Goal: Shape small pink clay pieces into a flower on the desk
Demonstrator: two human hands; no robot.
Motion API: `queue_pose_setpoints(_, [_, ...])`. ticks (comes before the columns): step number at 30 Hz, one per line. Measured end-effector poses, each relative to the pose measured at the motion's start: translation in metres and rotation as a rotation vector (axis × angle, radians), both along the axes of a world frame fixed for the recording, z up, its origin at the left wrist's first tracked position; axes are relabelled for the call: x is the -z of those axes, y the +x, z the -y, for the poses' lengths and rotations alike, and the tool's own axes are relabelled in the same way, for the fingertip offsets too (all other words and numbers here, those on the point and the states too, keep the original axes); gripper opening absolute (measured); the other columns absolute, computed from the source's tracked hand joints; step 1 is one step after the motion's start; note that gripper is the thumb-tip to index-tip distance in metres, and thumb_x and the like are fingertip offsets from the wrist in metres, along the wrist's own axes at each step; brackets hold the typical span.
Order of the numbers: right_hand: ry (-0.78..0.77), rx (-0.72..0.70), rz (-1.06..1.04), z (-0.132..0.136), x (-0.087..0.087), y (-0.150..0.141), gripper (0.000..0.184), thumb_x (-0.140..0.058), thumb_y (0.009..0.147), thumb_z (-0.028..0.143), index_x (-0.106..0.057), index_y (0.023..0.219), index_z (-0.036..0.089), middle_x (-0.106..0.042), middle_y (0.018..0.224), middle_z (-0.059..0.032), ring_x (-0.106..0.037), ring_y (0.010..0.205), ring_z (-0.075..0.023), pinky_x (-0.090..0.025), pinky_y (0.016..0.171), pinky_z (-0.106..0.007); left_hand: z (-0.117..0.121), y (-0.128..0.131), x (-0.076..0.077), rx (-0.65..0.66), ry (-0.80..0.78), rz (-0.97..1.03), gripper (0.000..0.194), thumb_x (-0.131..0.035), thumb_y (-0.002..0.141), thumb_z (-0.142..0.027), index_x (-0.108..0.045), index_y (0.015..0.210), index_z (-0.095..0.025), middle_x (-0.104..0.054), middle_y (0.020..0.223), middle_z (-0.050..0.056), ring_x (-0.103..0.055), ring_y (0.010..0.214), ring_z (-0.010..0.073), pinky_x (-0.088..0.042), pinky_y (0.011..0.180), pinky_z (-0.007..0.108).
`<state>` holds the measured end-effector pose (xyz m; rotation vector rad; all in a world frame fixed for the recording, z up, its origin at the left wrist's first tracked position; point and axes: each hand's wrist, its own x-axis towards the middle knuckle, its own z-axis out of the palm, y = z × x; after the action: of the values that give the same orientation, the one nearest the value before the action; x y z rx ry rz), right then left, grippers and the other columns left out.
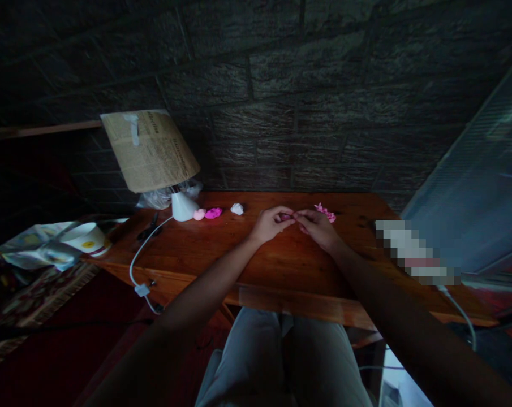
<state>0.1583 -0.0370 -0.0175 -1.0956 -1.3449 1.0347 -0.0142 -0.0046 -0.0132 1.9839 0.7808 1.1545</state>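
Over the desk, my left hand (269, 223) and my right hand (317, 226) meet with fingertips together. Between them shows a small dark-pink piece of what looks like modelling clay (285, 217). My left thumb and fingers curl round it, and my right fingers pinch at its right end. Just behind my right hand lies a bumpy pink clay shape (326, 213), partly covered by the hand. Farther left on the desk are a pale pink lump (199, 214), a bright magenta lump (214, 213) and a white lump (237, 209).
A lamp with a printed shade (151, 150) stands at the desk's (222, 249) back left, its white cord (132, 263) hanging over the front edge. Left of it is a white paper cup (86, 239). A blurred-out object (412, 251) lies at the right. A brick-patterned wall (272, 113) rises behind.
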Motion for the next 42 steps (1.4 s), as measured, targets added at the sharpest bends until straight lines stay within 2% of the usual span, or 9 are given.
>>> queue_pose_setpoints(9, [-0.001,-0.007,0.016,0.0022,-0.0024,0.0014,0.045,-0.075,0.067,0.055,-0.073,0.091,0.017,-0.054,0.058,0.0033,-0.039,0.051,-0.0092,-0.029,0.050,-0.026,-0.0021,-0.0006,0.0022,-0.012,-0.003,0.000,0.028,-0.077,0.077,-0.026,-0.071,0.101,-0.013,-0.068,0.072,0.000,-0.053,0.050,0.0065,-0.036,0.048,0.018])
queue_pose_setpoints(19, [0.038,0.079,0.091,-0.0007,0.0016,0.0047,0.045,-0.075,0.067,0.057,-0.077,0.088,0.017,-0.060,0.062,-0.0004,-0.043,0.055,-0.0114,-0.033,0.052,-0.028,-0.0014,-0.0011,0.0015,-0.038,0.020,-0.016,0.028,-0.077,0.078,-0.028,-0.071,0.102,-0.013,-0.068,0.071,0.000,-0.054,0.051,0.0070,-0.037,0.049,0.018])
queue_pose_setpoints(26, [0.020,0.160,0.065,-0.0027,0.0019,0.0035,0.050,-0.080,0.058,0.059,-0.077,0.085,0.016,-0.066,0.067,-0.0024,-0.047,0.055,-0.0118,-0.039,0.054,-0.029,-0.0010,-0.0014,0.0008,-0.038,0.028,-0.005,0.027,-0.075,0.079,-0.027,-0.072,0.101,-0.012,-0.069,0.072,0.001,-0.053,0.051,0.0067,-0.037,0.049,0.018])
queue_pose_setpoints(32, [0.037,0.137,0.117,-0.0036,0.0037,0.0050,0.049,-0.077,0.062,0.060,-0.078,0.085,0.017,-0.067,0.066,-0.0034,-0.048,0.054,-0.0126,-0.039,0.053,-0.029,-0.0013,-0.0014,0.0016,-0.043,0.046,-0.005,0.026,-0.075,0.080,-0.029,-0.072,0.100,-0.013,-0.071,0.077,0.002,-0.054,0.052,0.0070,-0.039,0.050,0.018])
queue_pose_setpoints(42, [0.120,0.074,0.237,-0.0040,0.0027,0.0079,0.047,-0.068,0.072,0.064,-0.076,0.083,0.018,-0.066,0.065,-0.0037,-0.057,0.062,-0.0180,-0.046,0.059,-0.032,-0.0012,-0.0015,0.0022,-0.038,0.046,-0.001,0.028,-0.075,0.080,-0.035,-0.072,0.100,-0.014,-0.067,0.068,0.000,-0.053,0.048,0.0067,-0.039,0.047,0.017])
